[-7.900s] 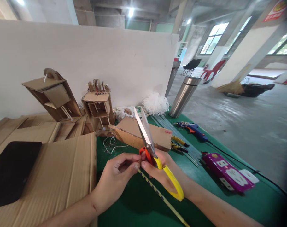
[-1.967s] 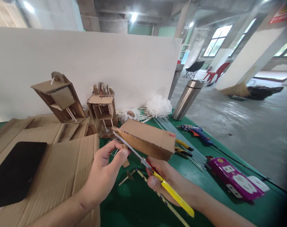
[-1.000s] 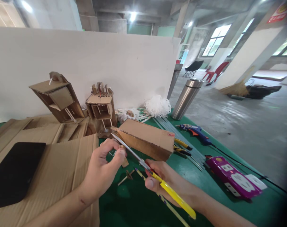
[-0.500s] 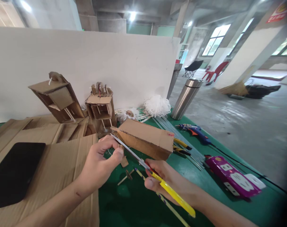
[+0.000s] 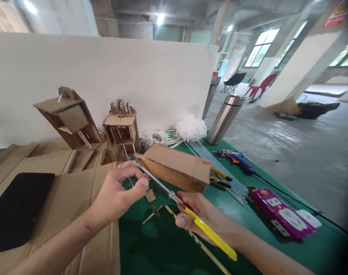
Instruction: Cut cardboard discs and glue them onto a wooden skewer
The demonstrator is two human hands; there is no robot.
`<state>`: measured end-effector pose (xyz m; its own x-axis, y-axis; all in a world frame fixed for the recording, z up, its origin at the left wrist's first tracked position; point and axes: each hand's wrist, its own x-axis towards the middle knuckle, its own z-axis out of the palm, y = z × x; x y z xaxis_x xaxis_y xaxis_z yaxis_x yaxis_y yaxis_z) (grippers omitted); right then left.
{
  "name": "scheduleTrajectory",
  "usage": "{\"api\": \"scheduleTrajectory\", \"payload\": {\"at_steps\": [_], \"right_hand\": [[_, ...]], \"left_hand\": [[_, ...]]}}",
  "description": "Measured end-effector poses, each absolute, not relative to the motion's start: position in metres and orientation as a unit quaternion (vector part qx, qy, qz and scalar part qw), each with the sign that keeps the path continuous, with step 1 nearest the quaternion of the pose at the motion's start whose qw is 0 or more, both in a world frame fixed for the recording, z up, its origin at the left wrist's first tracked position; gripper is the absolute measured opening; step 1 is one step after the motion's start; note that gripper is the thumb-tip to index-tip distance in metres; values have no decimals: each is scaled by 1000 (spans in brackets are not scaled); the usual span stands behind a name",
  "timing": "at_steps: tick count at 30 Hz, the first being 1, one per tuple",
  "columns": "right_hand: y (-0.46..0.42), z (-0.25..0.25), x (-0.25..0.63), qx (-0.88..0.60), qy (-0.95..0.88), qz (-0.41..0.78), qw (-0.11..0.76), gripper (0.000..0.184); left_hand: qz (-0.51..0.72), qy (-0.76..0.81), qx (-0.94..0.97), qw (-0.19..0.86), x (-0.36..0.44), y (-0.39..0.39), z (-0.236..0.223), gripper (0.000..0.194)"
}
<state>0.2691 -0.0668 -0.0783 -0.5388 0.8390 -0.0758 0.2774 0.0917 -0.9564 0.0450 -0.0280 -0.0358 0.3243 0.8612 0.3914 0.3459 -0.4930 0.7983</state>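
My right hand [image 5: 199, 215] is closed round the yellow and red handles of a pair of scissors [image 5: 214, 235], whose blades point up and to the left. Between thumb and fingers, my left hand [image 5: 124, 191] pinches a small piece of cardboard [image 5: 146, 177], mostly hidden, right by the blades. Below lie a loose cardboard scrap [image 5: 150, 196] and a small stick with a cardboard bit [image 5: 153, 214] on the green table. A long patterned stick [image 5: 207, 250] runs under my right hand. Just behind the blades rests a long cardboard box [image 5: 176, 164].
Two cardboard models [image 5: 121, 131] stand at the back left. Cardboard sheets [image 5: 85, 198] and a black tablet-like slab [image 5: 17, 210] lie left. To the right are a steel flask [image 5: 227, 119], a blue glue gun [image 5: 238, 160], pliers [image 5: 221, 177], clear sticks and a purple power strip [image 5: 281, 214].
My left hand has shifted very slightly to the left, uncovering a little more of the cardboard scrap on the table. The scissors stay almost in place.
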Motion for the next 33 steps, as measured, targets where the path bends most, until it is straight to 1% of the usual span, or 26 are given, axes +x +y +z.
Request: {"api": "scheduleTrajectory", "payload": {"at_steps": [5,12,19,25,27,31,33], "right_hand": [[-66,-79,269,-406,-682,549,264,55],[-65,-78,268,-420,-676,549,255,63],[-64,-79,268,-430,-687,534,240,62],[-64,-82,270,-415,-682,547,254,62],[-64,-82,270,-419,-679,539,269,62],[-61,-84,270,-438,-699,478,302,62],[-60,-85,271,-441,-710,455,308,62]], "left_hand": [[414,398,765,292,44,-27,-30,24],[405,405,767,291,39,-23,-22,25],[402,398,762,314,35,-20,-22,26],[391,385,771,323,29,-15,-27,27],[352,407,789,297,27,-9,-35,27],[235,477,825,192,26,2,-62,24],[193,473,846,154,26,6,-76,23]]}}
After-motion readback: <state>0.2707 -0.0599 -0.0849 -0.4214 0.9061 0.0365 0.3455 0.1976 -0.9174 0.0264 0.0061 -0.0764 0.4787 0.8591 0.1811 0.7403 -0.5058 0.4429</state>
